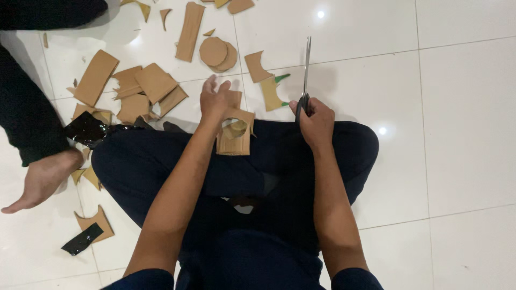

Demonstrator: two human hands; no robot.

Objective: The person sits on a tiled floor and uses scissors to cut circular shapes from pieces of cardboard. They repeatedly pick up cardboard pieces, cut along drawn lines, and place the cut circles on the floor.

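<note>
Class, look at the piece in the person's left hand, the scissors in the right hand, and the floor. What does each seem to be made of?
Brown piece in the left hand: likely cardboard, matte, with a round hole cut out and stiff edges.
Scissors in the right hand: blades look like metal, grey and thin; the handle is hidden.
Floor: probably glazed ceramic tile, white and glossy, with grout lines and light reflections.

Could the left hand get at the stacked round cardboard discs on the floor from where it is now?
Probably yes. The left hand holds the cut-out cardboard piece, but the round discs lie just beyond its fingertips with only bare tile between; it would need to let go or reach with the piece.
</note>
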